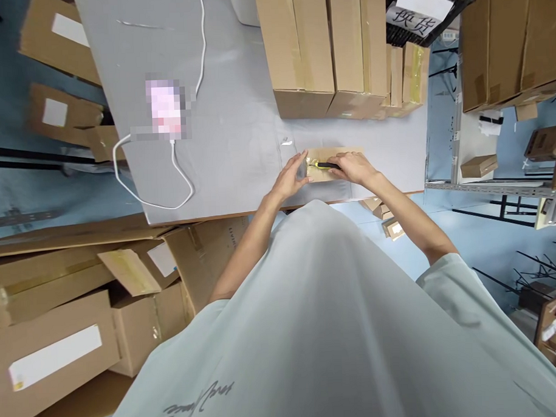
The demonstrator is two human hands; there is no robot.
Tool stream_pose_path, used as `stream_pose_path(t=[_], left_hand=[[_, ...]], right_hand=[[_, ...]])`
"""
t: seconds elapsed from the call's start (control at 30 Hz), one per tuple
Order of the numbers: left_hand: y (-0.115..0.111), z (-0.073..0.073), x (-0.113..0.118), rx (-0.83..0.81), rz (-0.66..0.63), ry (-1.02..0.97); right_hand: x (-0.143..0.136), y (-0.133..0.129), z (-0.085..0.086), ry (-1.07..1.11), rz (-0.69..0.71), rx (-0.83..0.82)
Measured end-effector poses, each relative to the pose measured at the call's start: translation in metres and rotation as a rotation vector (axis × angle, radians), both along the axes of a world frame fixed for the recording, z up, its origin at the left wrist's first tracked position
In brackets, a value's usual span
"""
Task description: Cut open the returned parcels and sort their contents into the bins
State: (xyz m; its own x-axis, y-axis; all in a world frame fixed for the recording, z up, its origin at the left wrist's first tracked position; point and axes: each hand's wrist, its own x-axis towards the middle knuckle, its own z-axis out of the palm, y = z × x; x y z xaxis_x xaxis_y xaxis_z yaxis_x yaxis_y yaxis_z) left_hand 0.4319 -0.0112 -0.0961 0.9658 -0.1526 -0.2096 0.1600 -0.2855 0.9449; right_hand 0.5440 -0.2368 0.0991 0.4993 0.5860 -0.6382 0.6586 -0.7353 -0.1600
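Note:
A small cardboard box (352,150) lies flat near the front edge of the table, with clear tape at its left end. My left hand (286,176) grips that left end, thumb on the near side and fingers on the far side. In my right hand (355,168) is a black and yellow utility knife (323,165), held low over the top of the box and pointing left. Whether its blade touches the tape is too small to tell. The fingers of my right hand are wrapped round the handle.
Large taped cartons (300,49) stand at the back of the grey table (230,143), beside a black crate (424,12). A white cable (190,190) runs to a blurred device on the left. Below left, a big open carton (206,253) holds several boxes.

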Motion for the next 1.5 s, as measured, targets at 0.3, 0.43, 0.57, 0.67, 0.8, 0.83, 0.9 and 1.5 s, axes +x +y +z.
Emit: stream_pose_path(t=[0.3, 0.43, 0.57, 0.67, 0.8, 0.83, 0.9, 1.5], left_hand=[[0.001, -0.001, 0.005, -0.001, 0.0, 0.004], [0.0, -0.004, 0.007, 0.014, 0.02, 0.036], [0.0, -0.008, 0.009, 0.018, 0.067, 0.094], [0.002, -0.008, 0.009, 0.003, 0.076, 0.11], [0.003, -0.004, 0.007, 0.031, 0.069, 0.137], [0.003, -0.003, 0.007, 0.036, 0.067, 0.137], [0.004, -0.001, 0.006, 0.051, 0.063, 0.14], [0.012, 0.004, 0.006, 0.173, 0.068, 0.254]], right_hand=[[0.004, 0.007, -0.001, -0.024, 0.039, -0.016], [0.002, 0.015, 0.0, -0.043, 0.056, -0.033], [0.001, 0.027, -0.001, -0.055, 0.053, -0.063], [0.002, 0.031, -0.004, -0.049, 0.061, -0.058], [0.004, 0.026, -0.009, -0.058, 0.095, -0.041], [0.005, 0.023, -0.01, -0.058, 0.103, -0.039], [0.008, 0.015, -0.012, -0.061, 0.11, -0.036], [0.045, -0.124, -0.034, -0.113, -0.118, 0.022]])
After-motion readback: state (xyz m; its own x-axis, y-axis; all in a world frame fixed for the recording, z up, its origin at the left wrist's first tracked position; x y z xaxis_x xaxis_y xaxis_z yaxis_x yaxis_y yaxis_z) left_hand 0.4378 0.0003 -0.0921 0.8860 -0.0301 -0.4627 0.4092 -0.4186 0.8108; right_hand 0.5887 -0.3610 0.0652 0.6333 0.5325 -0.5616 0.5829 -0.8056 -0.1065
